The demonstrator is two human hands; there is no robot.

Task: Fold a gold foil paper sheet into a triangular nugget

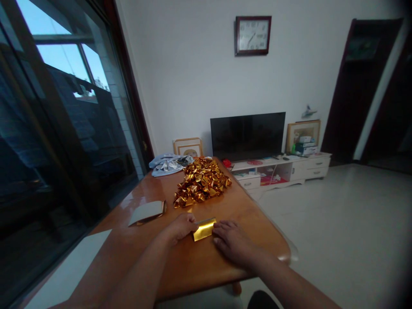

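A small folded sheet of gold foil paper (204, 229) lies on the wooden table (257, 214) right in front of me. My left hand (182, 226) pinches its left edge with curled fingers. My right hand (232, 241) rests flat on the table, its fingertips pressing the paper's right edge. Beyond the hands sits a heap of several folded gold paper pieces (201, 181). A stack of flat paper sheets (146, 212), pale side up, lies to the left of the heap.
A grey-blue cloth bundle (168, 164) lies at the table's far end. Large dark windows run along the left. A television (247, 135) on a low white cabinet (283, 169) stands against the far wall, with open tiled floor to the right.
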